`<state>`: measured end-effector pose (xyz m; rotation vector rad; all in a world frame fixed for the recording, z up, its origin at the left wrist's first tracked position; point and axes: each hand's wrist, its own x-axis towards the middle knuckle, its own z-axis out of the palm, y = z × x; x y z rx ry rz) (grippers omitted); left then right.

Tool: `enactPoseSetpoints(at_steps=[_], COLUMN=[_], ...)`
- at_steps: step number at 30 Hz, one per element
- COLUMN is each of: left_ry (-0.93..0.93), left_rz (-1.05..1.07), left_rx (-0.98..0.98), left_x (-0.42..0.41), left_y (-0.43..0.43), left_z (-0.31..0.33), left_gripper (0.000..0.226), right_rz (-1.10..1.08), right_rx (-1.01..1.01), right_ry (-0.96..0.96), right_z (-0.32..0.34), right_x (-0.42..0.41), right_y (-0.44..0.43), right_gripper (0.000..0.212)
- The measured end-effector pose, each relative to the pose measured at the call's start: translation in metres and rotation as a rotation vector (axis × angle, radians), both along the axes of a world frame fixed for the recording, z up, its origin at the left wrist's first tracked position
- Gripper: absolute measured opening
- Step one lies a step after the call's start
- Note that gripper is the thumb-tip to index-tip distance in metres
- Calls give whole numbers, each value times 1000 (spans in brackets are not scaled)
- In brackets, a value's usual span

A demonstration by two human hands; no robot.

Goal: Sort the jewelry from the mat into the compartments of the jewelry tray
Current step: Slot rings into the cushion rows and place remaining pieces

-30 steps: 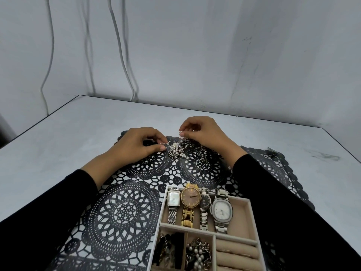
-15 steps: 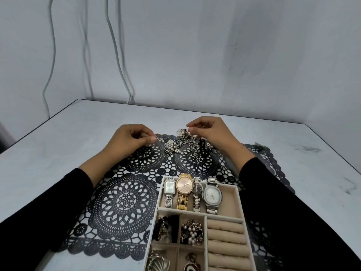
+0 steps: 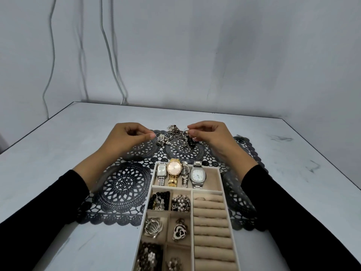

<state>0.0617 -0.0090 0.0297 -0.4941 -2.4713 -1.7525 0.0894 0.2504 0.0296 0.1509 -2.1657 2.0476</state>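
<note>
Pinching left hand point(image 3: 129, 137): my fingers are curled, and my thumb and first finger press tip to tip. I cannot tell if a thin chain is caught between them.
Pearl cluster point(image 3: 163, 140): it lies on the mat just to the right of my left fingertips. It is very near, but I cannot tell if it touches them.
Jewelry pile point(image 3: 175, 133): a tangle of chains at the far edge of the mat point(image 3: 125, 184), right between my two hands. It runs side to side, from one hand to the other.
Right hand point(image 3: 211, 137): it is curled too, and it pinches a shiny bit at the right end of the pile. This hand has hold of the pile, so it is the nearer one.
Jewelry tray point(image 3: 213, 180): it sits closer to me than the pile, between my arms. To drop a piece in, I think I must bring it back toward me.
Change: a moment ago my fingertips were close together on the pile. Now my hands are wider apart, and the tangle looks pulled out between them. I see more of the tray too.
</note>
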Motion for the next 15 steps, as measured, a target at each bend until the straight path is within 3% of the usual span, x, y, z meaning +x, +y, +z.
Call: enactPoseSetpoints(at_steps=[15], left_ry=[-87], left_rz=[-42], left_rx=[210], left_x=[97], left_y=[22], left_z=[10], left_gripper=[20], right_rz=[-71], right_rx=[-65], right_ry=[33], right_z=[21], right_x=[101], right_y=[-1], right_gripper=[23])
